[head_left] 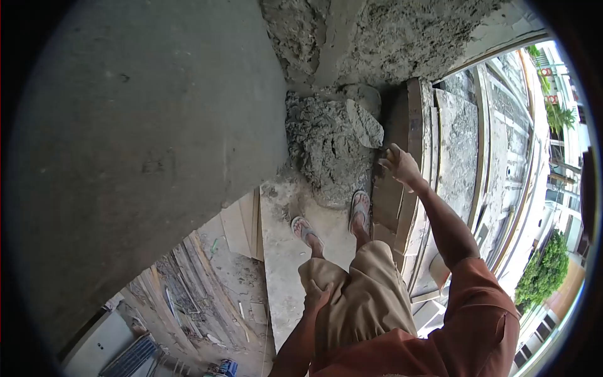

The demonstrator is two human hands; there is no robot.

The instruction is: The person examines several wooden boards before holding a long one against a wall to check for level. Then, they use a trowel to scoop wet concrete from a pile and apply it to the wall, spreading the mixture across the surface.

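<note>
My right hand (402, 168) is closed around the handle of a trowel (365, 124). Its blade, coated in grey mortar, points up and left over a wet mortar heap (330, 157). The heap lies on the concrete ledge (292, 270) just beyond my sandalled feet. On the thigh of my tan shorts rests my left hand (318, 294), its fingers laid against the cloth and holding nothing. Rough, freshly daubed mortar covers the wall (402, 44) ahead.
A smooth grey wall (157, 125) rises close on the left. Wooden boards (411, 176) edge the ledge on the right, with buildings and greenery outside. Down at lower left, a lower floor holds planks (201, 283), debris and a blue container (227, 366).
</note>
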